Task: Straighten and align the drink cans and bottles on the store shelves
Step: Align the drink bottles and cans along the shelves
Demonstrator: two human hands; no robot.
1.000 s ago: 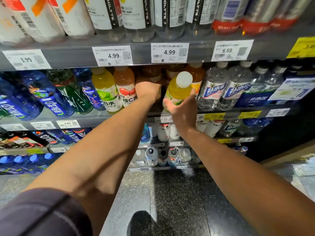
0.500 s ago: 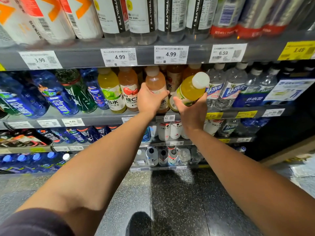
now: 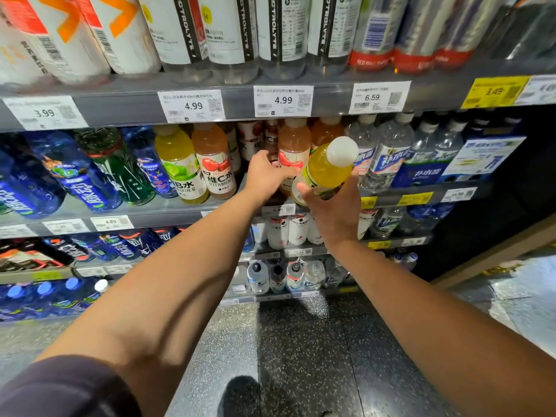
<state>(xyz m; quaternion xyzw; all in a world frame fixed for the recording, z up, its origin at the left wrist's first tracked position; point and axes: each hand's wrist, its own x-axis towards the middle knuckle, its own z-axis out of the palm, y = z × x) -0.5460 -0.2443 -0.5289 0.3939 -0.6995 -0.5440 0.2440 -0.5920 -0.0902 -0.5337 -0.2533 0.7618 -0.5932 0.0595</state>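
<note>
My right hand (image 3: 332, 212) grips a yellow drink bottle (image 3: 326, 168) with a white cap, tilted to the right in front of the middle shelf (image 3: 168, 210). My left hand (image 3: 266, 174) wraps around the lower part of a peach-coloured bottle (image 3: 294, 147) with a red cherry label, standing upright at the shelf front. To its left stand a matching cherry bottle (image 3: 212, 162) and a yellow-green vitamin B bottle (image 3: 177, 162). More orange and cherry bottles sit behind, partly hidden.
Clear water bottles (image 3: 388, 149) fill the shelf to the right; blue and green bottles (image 3: 117, 167) lean at the left. Tall electrolyte bottles (image 3: 228, 31) stand on the upper shelf above price tags (image 3: 282, 100). Lower shelves hold small white bottles (image 3: 288, 231). Speckled floor lies below.
My right hand has kept the yellow bottle tilted, shifting slightly. My left hand has pulled the peach cherry bottle forward from deep in the shelf and still grips it.
</note>
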